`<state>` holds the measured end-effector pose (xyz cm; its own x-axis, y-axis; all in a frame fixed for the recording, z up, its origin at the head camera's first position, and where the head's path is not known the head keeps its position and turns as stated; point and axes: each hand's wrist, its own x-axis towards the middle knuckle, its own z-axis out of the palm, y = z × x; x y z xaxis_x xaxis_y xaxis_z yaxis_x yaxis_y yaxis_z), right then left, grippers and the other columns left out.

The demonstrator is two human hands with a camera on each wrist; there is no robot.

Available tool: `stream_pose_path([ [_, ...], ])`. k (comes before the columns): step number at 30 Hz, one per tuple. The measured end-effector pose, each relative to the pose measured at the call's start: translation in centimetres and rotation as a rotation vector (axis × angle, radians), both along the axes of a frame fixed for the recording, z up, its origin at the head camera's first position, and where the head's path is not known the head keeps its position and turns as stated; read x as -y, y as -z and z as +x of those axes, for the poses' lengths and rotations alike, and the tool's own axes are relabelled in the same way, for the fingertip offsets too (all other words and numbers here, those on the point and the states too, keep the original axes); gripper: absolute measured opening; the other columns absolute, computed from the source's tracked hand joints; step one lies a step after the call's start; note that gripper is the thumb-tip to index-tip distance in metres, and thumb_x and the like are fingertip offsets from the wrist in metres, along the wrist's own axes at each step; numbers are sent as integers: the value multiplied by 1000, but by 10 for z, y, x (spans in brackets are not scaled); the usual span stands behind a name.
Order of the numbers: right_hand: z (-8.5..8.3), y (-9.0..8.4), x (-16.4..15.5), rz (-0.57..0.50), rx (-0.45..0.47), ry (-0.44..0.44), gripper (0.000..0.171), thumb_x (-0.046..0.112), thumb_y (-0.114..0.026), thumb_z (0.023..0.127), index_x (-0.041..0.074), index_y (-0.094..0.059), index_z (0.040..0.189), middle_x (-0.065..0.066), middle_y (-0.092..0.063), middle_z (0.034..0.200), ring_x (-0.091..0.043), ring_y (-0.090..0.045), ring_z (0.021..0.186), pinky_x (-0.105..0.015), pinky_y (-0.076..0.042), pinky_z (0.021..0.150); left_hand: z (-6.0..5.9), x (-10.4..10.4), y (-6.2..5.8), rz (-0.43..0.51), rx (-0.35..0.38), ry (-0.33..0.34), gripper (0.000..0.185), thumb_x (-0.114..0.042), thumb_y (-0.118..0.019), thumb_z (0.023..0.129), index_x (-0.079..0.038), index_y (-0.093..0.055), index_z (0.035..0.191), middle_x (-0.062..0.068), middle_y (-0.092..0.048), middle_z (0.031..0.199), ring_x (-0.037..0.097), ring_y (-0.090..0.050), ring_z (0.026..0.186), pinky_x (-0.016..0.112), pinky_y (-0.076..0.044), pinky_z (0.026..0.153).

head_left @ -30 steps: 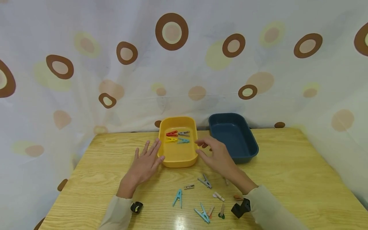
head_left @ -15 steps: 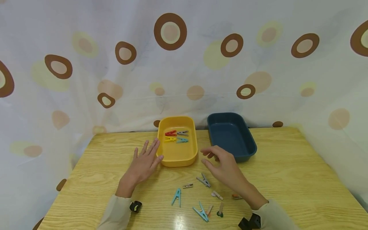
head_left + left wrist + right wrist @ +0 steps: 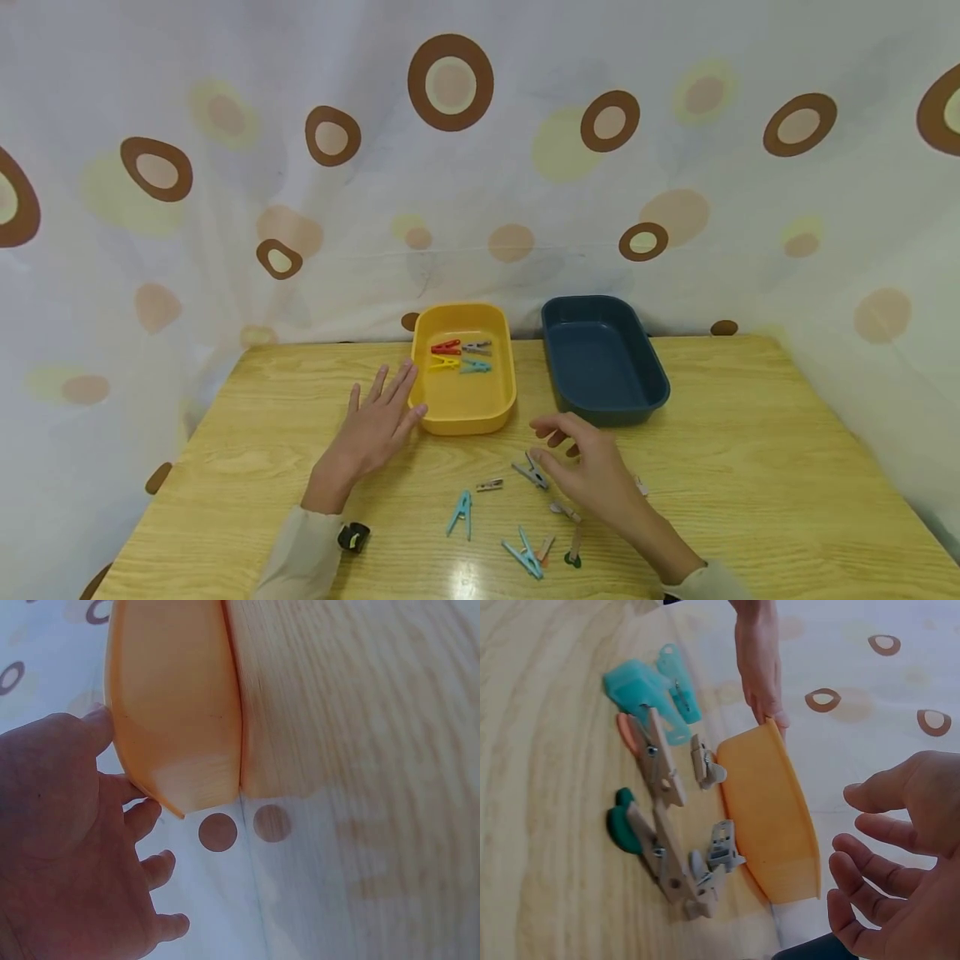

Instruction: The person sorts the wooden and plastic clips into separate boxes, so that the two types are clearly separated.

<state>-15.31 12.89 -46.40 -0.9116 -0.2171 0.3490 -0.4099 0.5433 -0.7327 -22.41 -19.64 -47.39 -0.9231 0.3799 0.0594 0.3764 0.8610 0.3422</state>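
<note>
My left hand [image 3: 370, 436] rests with spread fingers at the left rim of the yellow tray [image 3: 461, 404]. In the left wrist view its thumb and a fingertip [image 3: 150, 814] meet that rim. Inside the tray lie a red clothespin [image 3: 446, 347], a yellow one, a grey one and a light blue one. My right hand [image 3: 592, 471], fingers loosely bent and holding nothing, hovers above the table beside a grey clothespin [image 3: 531, 473]. Under and near it lie wooden clothespins, one with a dark green piece [image 3: 622, 825], partly covered by the hand in the head view.
A dark blue tray [image 3: 600, 367] stands right of the yellow one, before a patterned cloth [image 3: 480, 183]. Nearer on the wooden table [image 3: 750, 467] lie light blue clothespins [image 3: 461, 514] and a small metallic-looking clip [image 3: 490, 484].
My right hand has drawn back from the yellow tray's right rim toward the near side, over the loose clothespins. My left hand keeps its place at the left rim.
</note>
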Motion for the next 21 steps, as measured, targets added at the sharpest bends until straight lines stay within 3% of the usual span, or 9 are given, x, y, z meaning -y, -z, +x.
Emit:
stream_pose_path([
  [8, 0, 16, -2, 62, 83, -34, 36, 4, -84, 85, 8, -70, 117, -6, -70, 103, -22, -65, 88, -34, -57, 73, 0, -1, -1, -3, -12, 0, 68, -47, -36, 111, -10, -17, 165, 6, -13, 171, 39, -9, 156, 73, -6, 116],
  [21, 0, 27, 2, 95, 231, -52, 38, 10, -85, 84, 8, -67, 117, -1, -65, 102, -16, -62, 88, -31, -54, 77, 0, 0, -3, 10, 16, 0, 69, -48, -35, 111, -10, -15, 165, 7, -12, 171, 36, -3, 156, 72, -4, 117],
])
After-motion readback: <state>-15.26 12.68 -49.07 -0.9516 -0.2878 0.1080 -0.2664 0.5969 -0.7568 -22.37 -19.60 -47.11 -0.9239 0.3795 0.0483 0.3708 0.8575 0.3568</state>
